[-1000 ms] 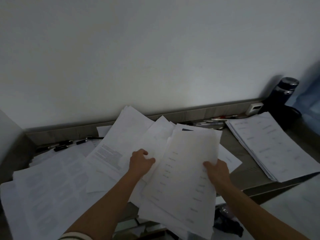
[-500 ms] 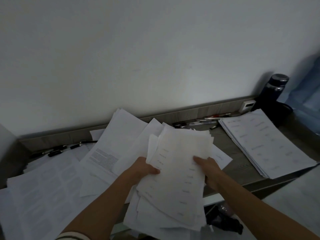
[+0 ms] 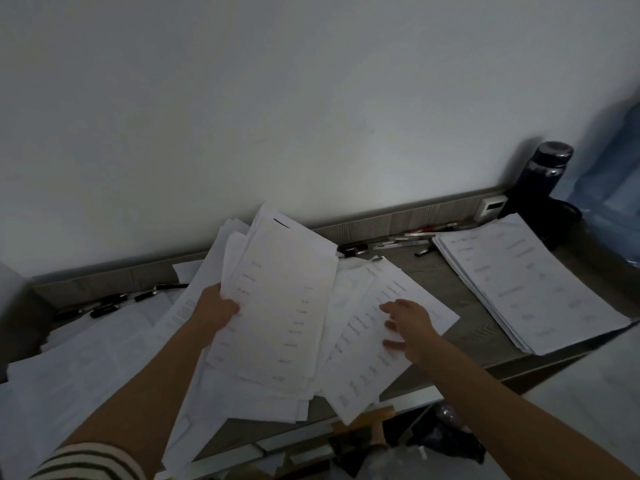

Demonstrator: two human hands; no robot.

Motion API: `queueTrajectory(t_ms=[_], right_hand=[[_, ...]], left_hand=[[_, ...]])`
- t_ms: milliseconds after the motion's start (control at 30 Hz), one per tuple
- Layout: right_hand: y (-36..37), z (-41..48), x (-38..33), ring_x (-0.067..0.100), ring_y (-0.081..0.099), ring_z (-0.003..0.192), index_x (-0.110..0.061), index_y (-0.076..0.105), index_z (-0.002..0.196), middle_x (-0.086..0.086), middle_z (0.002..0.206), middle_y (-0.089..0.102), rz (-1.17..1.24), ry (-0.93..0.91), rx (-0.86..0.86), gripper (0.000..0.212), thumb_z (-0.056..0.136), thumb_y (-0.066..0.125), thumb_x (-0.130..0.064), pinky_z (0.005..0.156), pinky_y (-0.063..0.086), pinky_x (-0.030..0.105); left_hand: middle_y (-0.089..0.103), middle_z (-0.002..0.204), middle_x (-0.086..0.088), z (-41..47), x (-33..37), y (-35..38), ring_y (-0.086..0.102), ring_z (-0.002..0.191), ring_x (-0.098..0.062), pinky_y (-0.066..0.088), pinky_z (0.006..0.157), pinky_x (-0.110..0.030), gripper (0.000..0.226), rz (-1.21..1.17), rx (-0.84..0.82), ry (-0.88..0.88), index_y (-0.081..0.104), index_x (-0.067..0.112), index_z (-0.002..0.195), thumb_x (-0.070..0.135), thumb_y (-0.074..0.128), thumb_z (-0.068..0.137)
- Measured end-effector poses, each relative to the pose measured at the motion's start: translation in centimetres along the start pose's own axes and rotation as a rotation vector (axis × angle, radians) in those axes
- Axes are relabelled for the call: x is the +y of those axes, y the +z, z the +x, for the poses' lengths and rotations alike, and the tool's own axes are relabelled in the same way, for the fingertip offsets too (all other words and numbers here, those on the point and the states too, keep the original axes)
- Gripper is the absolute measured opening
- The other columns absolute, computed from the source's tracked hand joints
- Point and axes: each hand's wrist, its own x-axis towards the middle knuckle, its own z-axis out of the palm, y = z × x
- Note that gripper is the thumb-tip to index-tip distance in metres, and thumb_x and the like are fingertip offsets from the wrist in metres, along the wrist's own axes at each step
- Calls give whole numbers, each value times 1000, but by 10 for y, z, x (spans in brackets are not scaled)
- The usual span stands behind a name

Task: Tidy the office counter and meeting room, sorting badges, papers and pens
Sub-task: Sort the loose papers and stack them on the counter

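Left hand: my left hand (image 3: 216,311) grips a bundle of papers (image 3: 284,306) by its left edge, thumb on top, the other fingers hidden beneath.
Right hand: my right hand (image 3: 408,323) is over loose sheets (image 3: 360,372) just right of the bundle, fingers straight and spread. It is blurred, so I cannot tell if they press down.
Bundle: held tilted over the counter (image 3: 450,282), with its lower pages covered by the top one.
Print: too faint to read.
Neat stack (image 3: 526,289): lies at the counter's right end, well apart.
Pens (image 3: 398,240): along the back ledge, partly behind paper.
Bottle (image 3: 550,168): dark, in the far right corner.
Sleeve (image 3: 86,462): striped, cut off at the bottom edge.
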Motion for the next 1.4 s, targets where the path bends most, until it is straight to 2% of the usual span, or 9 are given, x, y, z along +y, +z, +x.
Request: queueTrajectory(t_ms=[200,367,567,700,767,1033,1167,1267,1400], right_hand=[[-12,20,14,29,36,135,-18,33,146,9,149,37,-734,-343,195,62,92,59,-36,110,32,48],[-20,34,36,26,-1,150,-18,13,153,10,162,2,-1419,-464,54,58,102,35,-34,120,8,46],[2,33,21,21,19,147,-18,16,154,5,160,19,-1109,-557,-199,56,103,39,-17,117,16,32],[9,40,11,26,46,129,-17,36,147,9,144,46,-642,-458,124,50,98,49,-18,107,40,41],[13,42,12,28,45,129,-16,37,145,11,144,46,-701,-414,232,52,96,52,-24,107,40,46],[47,61,-6,26,49,126,-11,46,140,11,141,51,-801,-494,-29,39,100,44,-14,102,38,31],[52,91,-36,25,53,121,-23,54,134,7,138,54,-988,-602,90,42,96,41,-10,99,43,35],[64,109,-49,24,49,125,-28,54,135,4,142,49,-1186,-556,-23,48,93,44,-7,99,43,35],[68,133,-51,29,59,109,-17,68,112,9,123,63,-1328,-588,49,32,91,45,-11,90,49,37]], left_hand=[[63,110,-22,17,-1,19,57,91,-29,47,81,-38,37,44,-123,-63,59,-5,118,-12,59,82],[65,107,-19,19,7,28,62,89,-31,51,74,-34,36,46,-344,-89,61,-2,116,-9,63,80],[65,110,-19,17,5,32,62,95,-35,53,74,-35,34,29,-431,-121,60,0,117,-7,60,84],[67,104,-18,9,-11,13,63,91,-35,53,74,-39,30,-67,-428,-232,61,1,116,-4,60,86],[67,101,-17,4,-19,7,63,89,-35,53,73,-39,27,-128,-396,-256,61,1,113,-5,59,86],[69,100,-11,-21,-25,11,66,89,-27,55,67,-31,26,-128,-442,-201,64,8,107,-5,61,85],[68,99,-9,-29,-36,18,64,84,-20,53,65,-25,28,-145,-379,-190,63,6,109,-7,62,84],[67,95,-7,-30,-38,22,62,81,-15,51,66,-22,27,-139,-353,-174,63,9,106,-8,61,84],[66,85,0,-28,-41,28,61,75,-13,51,59,-20,27,-138,-312,-172,63,11,100,-11,59,84]])
